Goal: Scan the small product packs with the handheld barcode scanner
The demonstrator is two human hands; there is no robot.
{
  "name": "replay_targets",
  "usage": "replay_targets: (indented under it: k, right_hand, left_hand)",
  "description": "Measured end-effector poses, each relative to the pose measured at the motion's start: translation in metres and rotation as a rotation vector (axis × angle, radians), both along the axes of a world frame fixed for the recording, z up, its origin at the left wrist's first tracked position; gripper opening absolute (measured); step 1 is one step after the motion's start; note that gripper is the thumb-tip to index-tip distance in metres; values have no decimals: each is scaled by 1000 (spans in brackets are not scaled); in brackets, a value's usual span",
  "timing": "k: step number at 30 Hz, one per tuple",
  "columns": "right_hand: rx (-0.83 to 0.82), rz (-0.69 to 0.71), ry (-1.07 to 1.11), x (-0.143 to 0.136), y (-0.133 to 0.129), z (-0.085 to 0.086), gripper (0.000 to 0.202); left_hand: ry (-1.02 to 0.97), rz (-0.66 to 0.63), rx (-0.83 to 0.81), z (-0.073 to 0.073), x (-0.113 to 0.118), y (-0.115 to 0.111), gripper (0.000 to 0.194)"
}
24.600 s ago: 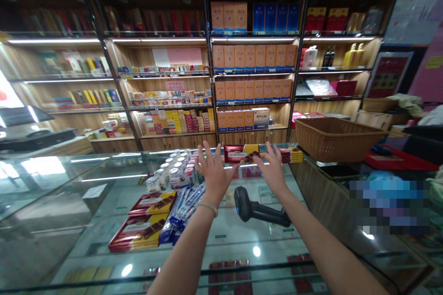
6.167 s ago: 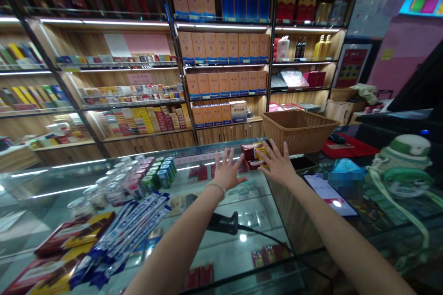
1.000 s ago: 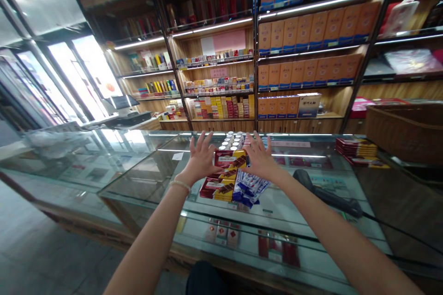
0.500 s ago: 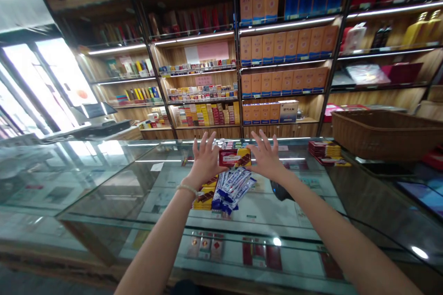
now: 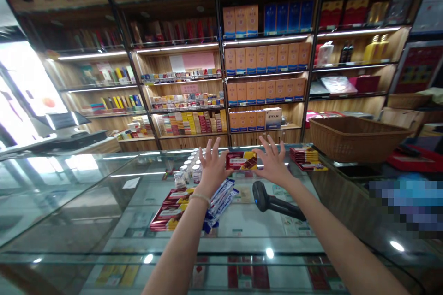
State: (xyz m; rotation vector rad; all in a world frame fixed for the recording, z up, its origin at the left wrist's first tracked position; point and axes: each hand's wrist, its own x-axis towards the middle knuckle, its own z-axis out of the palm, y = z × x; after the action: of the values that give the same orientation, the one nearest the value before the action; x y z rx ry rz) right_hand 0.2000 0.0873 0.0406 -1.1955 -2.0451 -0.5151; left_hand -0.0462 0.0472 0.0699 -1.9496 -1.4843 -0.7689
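A red and yellow chocolate packet (image 5: 241, 161) is held up level above the glass counter, pinched at its two short ends. My left hand (image 5: 212, 168) grips its left end between thumb and forefinger, the other fingers raised. At the right end my right hand (image 5: 274, 162) does the same. Blue and white stick packets (image 5: 221, 203) lie below, partly hidden by my left forearm. Beside them, to the left, are stacks of similar red and yellow packets (image 5: 169, 212). A black handheld scanner (image 5: 273, 202) rests on the glass below my right hand.
Small white-lidded jars (image 5: 188, 169) stand behind the left stacks. Another packet stack (image 5: 307, 158) lies at the right, near a brown woven basket (image 5: 356, 140). The glass counter (image 5: 256, 226) holds goods inside. Filled shelves (image 5: 266, 76) line the back wall.
The view has shifted, bringing the left stacks, jars and scanner into fuller view. Both hands still hold the packet, now to the right of the stick packets.
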Motion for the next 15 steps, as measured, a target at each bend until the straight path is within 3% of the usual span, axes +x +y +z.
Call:
replay_targets:
  k: [6,15]
  right_hand:
    - [6,-36,0,14,6,-1,56]
    - [43,-33,6,21,12,-10,54]
  left_hand:
    - [-9,13,5,-6,18,17,68]
    - [-18,21,2,-15,26,30,68]
